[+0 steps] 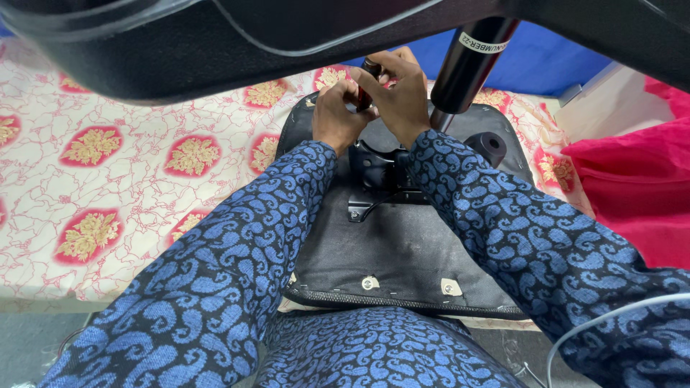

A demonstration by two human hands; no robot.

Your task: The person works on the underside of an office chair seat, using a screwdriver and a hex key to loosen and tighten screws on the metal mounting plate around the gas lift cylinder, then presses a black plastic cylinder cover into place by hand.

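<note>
Both hands, left (336,115) and right (399,97), grip clenched on small dark cylindrical handle (369,77)

Gas cylinder (467,68) blocks rt side; bedsheet (144,165) to lt open

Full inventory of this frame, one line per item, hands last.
chair seat: 1, black, upside down on the bed, centre
metal bracket: 1, black, fixed to the seat's underside, below the hands
gas cylinder: 1, black, slanting from top right to the seat
small tool: 1, dark, gripped between both hands; kind unclear
bedsheet: 1, cream with red and gold flowers, left and under the seat
pink cloth: 1, right edge
blue surface: 1, top right background
dark curved part: 1, close to camera, across the top
white cable: 1, bottom right
left hand: on the tool
right hand: on the tool
</note>
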